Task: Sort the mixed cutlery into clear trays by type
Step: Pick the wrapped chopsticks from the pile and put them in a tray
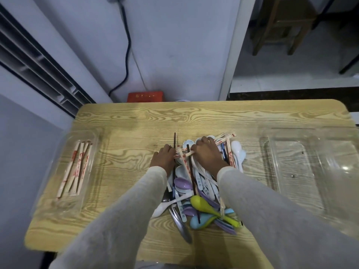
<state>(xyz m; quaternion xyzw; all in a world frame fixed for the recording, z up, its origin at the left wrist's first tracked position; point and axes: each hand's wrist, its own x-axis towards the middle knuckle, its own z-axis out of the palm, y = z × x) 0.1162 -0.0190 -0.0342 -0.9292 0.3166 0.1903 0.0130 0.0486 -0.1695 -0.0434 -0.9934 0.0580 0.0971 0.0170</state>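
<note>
Now right hand (206, 155) pinches paper-wrapped chopsticks (182, 154)

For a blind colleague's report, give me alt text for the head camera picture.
The left hand and right hand reach into a cutlery pile on the table, the right pinching a wrapped chopstick. The left tray holds several chopsticks; the right tray lies on the pile's other side.
</note>
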